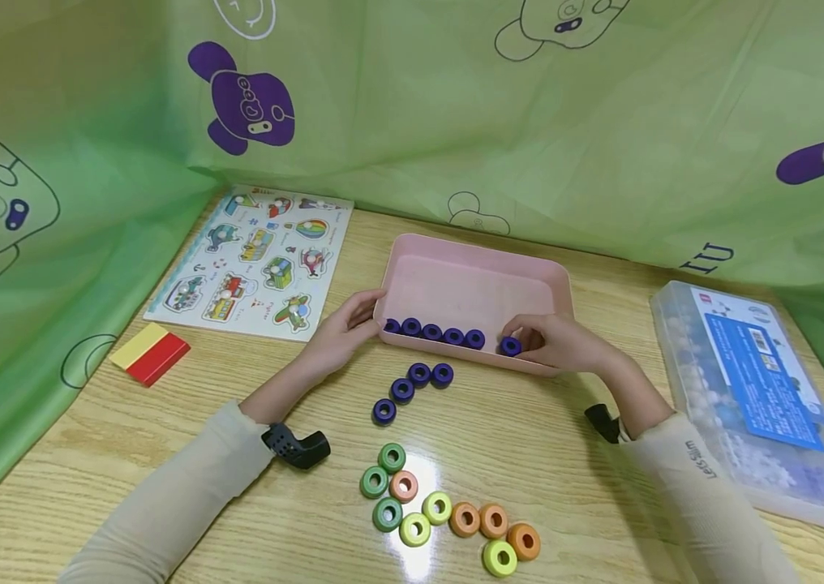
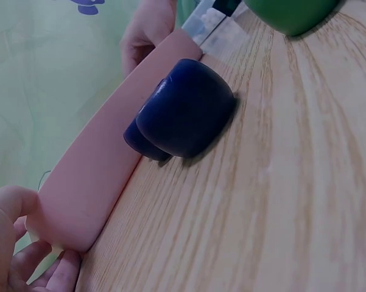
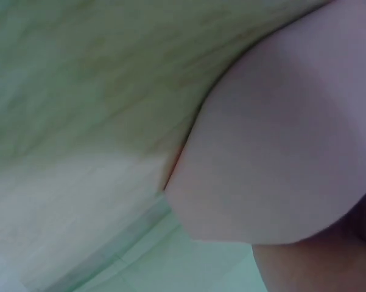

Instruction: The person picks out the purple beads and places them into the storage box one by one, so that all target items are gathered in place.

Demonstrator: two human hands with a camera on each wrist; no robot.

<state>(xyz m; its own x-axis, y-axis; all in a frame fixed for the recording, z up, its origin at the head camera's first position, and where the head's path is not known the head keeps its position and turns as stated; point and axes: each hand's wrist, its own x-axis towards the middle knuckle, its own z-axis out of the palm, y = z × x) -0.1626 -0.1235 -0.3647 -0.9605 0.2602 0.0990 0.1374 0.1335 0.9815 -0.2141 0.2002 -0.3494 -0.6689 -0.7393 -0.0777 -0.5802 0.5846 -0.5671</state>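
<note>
Apparent lining-up step: the left hand grips a corner of the pink tray while the right hand pinches a purple ring inside it, the next move likely calling for sliding leftward to the row of rings nearer the left hand.

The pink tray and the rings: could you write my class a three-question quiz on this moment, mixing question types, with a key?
1. Multiple choice. What does the right hand hold?
A) a yellow ring
B) a purple ring
C) an orange ring

2. True or false? The left hand is gripping the picture puzzle board.

3. Count. How many green rings lie on the table?

Key:
1. B
2. False; it grips the left end of the pink tray.
3. Three
</note>
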